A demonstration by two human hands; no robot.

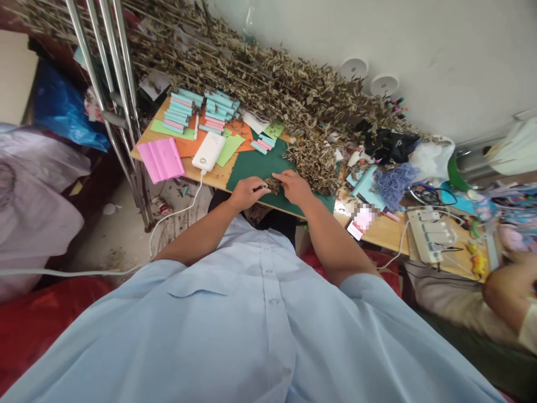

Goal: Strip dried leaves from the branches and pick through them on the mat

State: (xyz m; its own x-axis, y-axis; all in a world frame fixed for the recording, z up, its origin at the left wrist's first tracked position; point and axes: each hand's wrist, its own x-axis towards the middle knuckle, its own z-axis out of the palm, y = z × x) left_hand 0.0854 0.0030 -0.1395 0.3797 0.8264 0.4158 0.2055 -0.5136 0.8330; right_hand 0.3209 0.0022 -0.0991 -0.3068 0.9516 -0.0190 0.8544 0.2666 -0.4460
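Note:
My left hand (246, 193) is closed over the near edge of the green mat (247, 163), its fingers pinching a small dark thin object (260, 187) of a kind I cannot make out. Across from it, my right hand (297, 188) reaches in with the index finger stretched and its fingertips closing on a little clump of dried leaves (275, 186) between the two hands. Just beyond the right hand lies a larger heap of dried leaves (316, 165), partly covering the mat. Short blue and pink paper rolls (263, 144) rest on the mat's far left part.
Stacked paper rolls (180, 111), a white power bank (208, 151) and pink folded paper (161, 159) lie leftward. Metal crutches (121, 106) lean at the left. Dried stalks (251, 67) line the wall. A phone (356, 228) and power strip (425, 238) are rightward, near another person's arm (509, 294).

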